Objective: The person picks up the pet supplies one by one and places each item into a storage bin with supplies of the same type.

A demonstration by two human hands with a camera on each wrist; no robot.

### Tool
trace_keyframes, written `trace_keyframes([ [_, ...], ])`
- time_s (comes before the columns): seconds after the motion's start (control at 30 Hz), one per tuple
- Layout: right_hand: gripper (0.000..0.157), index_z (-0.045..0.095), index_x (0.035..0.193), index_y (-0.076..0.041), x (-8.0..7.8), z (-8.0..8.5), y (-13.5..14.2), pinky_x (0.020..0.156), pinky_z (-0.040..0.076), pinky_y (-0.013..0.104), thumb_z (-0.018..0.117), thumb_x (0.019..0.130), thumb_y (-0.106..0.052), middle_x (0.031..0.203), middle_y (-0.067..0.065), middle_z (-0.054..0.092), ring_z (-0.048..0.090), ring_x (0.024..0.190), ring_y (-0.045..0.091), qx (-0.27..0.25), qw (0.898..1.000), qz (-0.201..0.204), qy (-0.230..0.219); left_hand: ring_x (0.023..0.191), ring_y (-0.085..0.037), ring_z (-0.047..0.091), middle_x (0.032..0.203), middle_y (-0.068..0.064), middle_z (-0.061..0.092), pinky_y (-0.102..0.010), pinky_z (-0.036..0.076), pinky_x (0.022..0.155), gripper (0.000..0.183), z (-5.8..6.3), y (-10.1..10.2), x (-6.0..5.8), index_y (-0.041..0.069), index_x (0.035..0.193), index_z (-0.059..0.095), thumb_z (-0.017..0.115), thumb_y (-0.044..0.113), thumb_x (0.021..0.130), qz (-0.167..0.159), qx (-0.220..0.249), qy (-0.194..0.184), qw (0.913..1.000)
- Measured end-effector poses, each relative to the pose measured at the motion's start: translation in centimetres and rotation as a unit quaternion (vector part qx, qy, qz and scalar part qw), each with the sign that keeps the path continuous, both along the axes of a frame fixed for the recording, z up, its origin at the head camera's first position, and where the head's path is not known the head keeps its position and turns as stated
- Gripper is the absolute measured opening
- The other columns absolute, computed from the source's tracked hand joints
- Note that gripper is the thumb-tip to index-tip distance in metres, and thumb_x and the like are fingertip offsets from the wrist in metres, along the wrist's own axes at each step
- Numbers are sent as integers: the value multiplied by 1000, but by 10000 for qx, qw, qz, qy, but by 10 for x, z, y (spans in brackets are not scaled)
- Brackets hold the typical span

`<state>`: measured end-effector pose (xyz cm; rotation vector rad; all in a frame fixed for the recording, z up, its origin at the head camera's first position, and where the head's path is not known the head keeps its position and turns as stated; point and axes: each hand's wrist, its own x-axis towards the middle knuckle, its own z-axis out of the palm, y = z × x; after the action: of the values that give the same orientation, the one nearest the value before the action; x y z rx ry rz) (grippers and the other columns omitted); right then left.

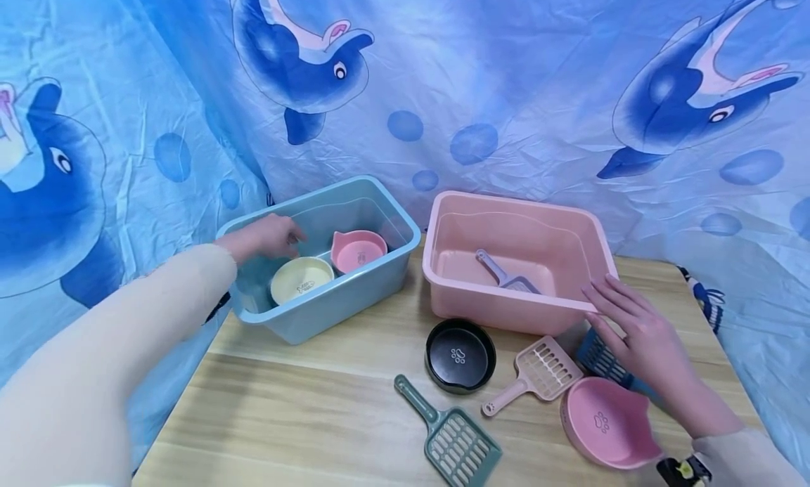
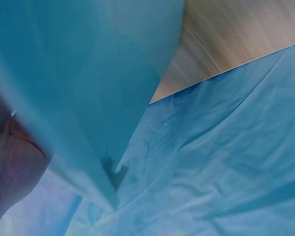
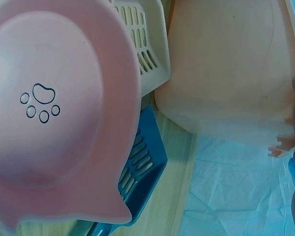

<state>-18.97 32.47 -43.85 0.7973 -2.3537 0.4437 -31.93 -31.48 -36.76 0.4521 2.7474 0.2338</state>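
Note:
My left hand (image 1: 272, 235) reaches over the rim of the blue litter box (image 1: 354, 301), its fingers loosely bent with nothing seen in them. Just beneath and beside it lies a cream pet bowl (image 1: 302, 280), with a pink cat-eared bowl (image 1: 358, 251) to its right. In the left wrist view, the box wall (image 2: 88, 88) hides most of the hand (image 2: 14, 167). My right hand (image 1: 639, 332), fingers extended, rests on the front right corner of the pink litter box (image 1: 493, 308). Inside that box lies a lilac litter scoop (image 1: 500, 270).
On the wooden table (image 1: 304, 410) stand a black bowl (image 1: 460, 355) and a larger pink cat-eared bowl (image 1: 610, 422). A pale pink scoop (image 1: 547, 367), a green scoop (image 1: 458, 445) and a blue scoop (image 3: 142, 167) lie nearby. A dolphin-printed sheet (image 1: 506, 86) hangs behind.

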Motion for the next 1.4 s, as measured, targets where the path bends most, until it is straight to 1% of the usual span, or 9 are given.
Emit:
trace_keyframes([
  [0.23,65,71,140,-8,1,2,-3,127,21,18,44,111,-60,136,22,71,54,147,31,30,10000,-23,-29,122,-47,68,134,-29,69,-58,59,100,43,32,2,26,-7,137,67,74,13,100,-5,382,253,9989],
  [0.4,65,70,141,-8,1,1,-1,127,24,19,45,111,-60,137,21,71,55,145,34,-57,10000,-31,-15,120,-46,70,134,-28,70,-59,60,98,45,64,14,47,-5,139,67,75,18,100,-28,533,650,9965],
  [0.6,63,70,141,-8,-1,3,2,127,24,18,47,111,-59,137,22,70,55,145,35,-90,9999,56,51,117,-43,72,132,-27,71,-61,58,99,47,101,30,80,-4,139,68,77,22,100,-86,698,1217,9901],
  [0.7,66,71,140,-7,1,3,3,127,23,17,45,111,-60,136,22,71,56,144,35,-26,10000,16,67,115,-40,74,130,-24,73,-60,59,98,48,113,43,96,-1,139,68,76,25,100,-9,837,1331,9876],
  [0.8,67,70,141,-7,3,2,2,127,22,17,45,111,-61,138,21,70,55,145,34,22,10000,-40,6,113,-35,76,128,-20,76,-56,61,96,46,119,57,114,1,139,69,76,25,101,24,1085,1396,9842],
  [0.93,62,69,143,-8,4,1,0,127,22,19,50,110,-57,142,18,68,55,145,35,29,9999,-90,-126,111,-30,77,129,-17,76,-51,63,94,43,116,75,139,3,138,71,76,25,101,-75,1419,1458,9791],
  [1.1,68,68,143,-8,4,0,-1,128,24,22,44,110,-62,142,18,69,56,144,37,-18,9997,-170,-191,108,-26,78,126,-13,78,-49,62,95,39,101,99,162,7,135,74,76,25,100,-117,1805,1531,9715],
  [1.3,48,67,145,-9,4,-1,0,129,28,28,70,104,-35,143,18,68,55,144,37,-102,9997,-176,-160,106,-25,78,121,-12,79,-47,62,98,38,67,129,173,6,133,75,79,22,98,88,2319,1480,9614],
  [1.4,48,68,144,-8,3,-3,0,129,27,27,73,102,-31,142,18,68,55,144,37,-122,9997,-159,-130,109,-25,77,123,-11,79,-45,62,98,43,45,144,174,4,135,73,79,24,98,306,2500,1215,9601],
])
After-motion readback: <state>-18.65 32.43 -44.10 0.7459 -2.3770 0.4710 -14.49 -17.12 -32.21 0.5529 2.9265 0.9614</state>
